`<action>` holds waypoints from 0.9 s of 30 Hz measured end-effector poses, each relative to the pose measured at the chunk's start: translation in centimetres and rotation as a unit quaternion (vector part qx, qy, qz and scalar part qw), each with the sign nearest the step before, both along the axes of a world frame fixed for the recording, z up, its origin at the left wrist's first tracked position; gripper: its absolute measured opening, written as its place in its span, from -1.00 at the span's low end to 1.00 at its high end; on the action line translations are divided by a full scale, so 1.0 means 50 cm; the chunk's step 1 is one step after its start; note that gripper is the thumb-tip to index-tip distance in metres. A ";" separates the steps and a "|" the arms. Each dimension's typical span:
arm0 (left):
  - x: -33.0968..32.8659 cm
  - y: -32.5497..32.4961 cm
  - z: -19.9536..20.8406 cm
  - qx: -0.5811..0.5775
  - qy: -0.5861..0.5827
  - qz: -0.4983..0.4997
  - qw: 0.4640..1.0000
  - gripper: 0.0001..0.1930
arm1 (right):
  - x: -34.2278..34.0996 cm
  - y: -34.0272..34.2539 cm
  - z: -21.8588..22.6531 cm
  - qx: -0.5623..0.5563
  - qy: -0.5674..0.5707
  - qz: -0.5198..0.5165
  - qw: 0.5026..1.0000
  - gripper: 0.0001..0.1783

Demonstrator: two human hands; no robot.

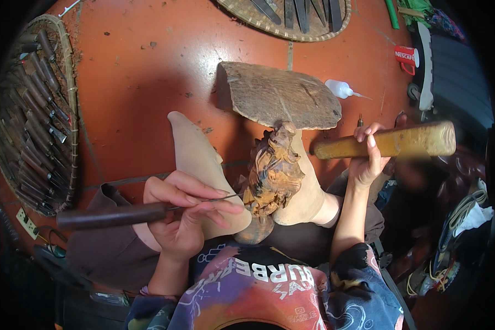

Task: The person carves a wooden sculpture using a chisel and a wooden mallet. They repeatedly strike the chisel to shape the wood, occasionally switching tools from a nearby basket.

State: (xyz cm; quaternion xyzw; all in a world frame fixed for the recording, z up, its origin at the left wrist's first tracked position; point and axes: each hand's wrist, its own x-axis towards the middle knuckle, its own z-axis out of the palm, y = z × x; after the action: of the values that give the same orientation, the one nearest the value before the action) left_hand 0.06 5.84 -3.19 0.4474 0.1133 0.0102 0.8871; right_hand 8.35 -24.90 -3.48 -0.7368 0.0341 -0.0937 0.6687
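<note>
A knotty brown wood carving (275,173) stands between my two feet, in front of a thick wooden block (280,93). My left hand (184,212) grips a carving chisel (113,215) by its thin metal shank. Its dark handle points left, and its tip meets or nearly meets the carving's left side. Off to the right, my right hand (368,157) is closed round a pale wooden mallet (412,141), held sideways and apart from the chisel. A rounded wooden piece (254,230) shows under the carving, partly hidden.
A woven basket (71,110) packed with dark-handled chisels lies at the left. Another woven tray (291,37) with flat blades sits at the far side. Beyond the block's right end are a white squeeze bottle (340,88) and a red mug (406,58). Wood chips dot the red tiled floor (132,71).
</note>
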 end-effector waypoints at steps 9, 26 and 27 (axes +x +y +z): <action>0.003 0.002 -0.030 0.019 0.001 0.016 1.000 -0.76 | -0.024 -0.010 -0.020 -0.005 0.005 0.003 1.000 -0.70; 0.006 -0.003 -0.037 0.100 -0.017 -0.002 0.995 -0.76 | -0.003 0.012 0.003 0.022 -0.084 0.023 0.996 -0.68; 0.007 -0.007 -0.035 0.089 -0.007 0.017 0.996 -0.75 | -0.005 0.010 -0.001 0.026 -0.084 0.023 0.996 -0.69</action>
State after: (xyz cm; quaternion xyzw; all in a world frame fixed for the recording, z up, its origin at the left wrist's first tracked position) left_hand 0.41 5.47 -4.94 0.5228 0.1132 0.0384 0.8440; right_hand 8.11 -24.37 -3.50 -0.7095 -0.0374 -0.1390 0.6898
